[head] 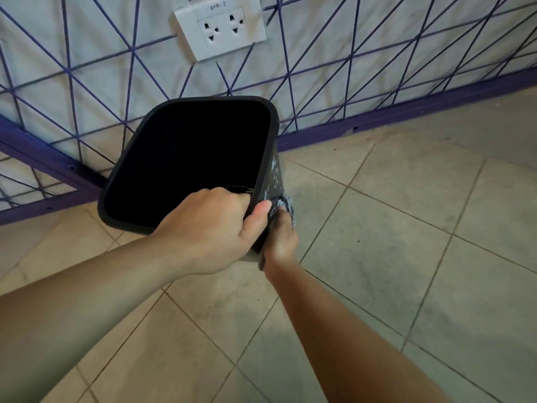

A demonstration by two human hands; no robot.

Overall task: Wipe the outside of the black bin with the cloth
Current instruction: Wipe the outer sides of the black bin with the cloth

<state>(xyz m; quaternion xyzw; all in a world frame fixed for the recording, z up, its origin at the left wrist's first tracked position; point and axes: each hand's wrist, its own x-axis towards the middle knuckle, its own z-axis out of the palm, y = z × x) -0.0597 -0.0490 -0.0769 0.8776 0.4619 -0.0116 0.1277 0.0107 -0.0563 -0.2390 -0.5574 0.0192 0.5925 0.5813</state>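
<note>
Floor (pixel 406 228): beige tiles | wall (pixel 87 53): purple lines, socket (pixel 220 30)

Dim, even indoor light, slightly cool cast; source not visible. Wall (pixel 377 39) brightest; floor tiles (pixel 406 228) muted, with a soft diffuse shadow just right of the black bin (pixel 266 173). Bin interior reads pure black, no detail. No glare. Wide-angle distortion: skirting line (pixel 406 112) bows and the forearms stretch toward the lower edges. Focus fairly sharp throughout; the cloth (pixel 286 203) slightly smeared.
</note>
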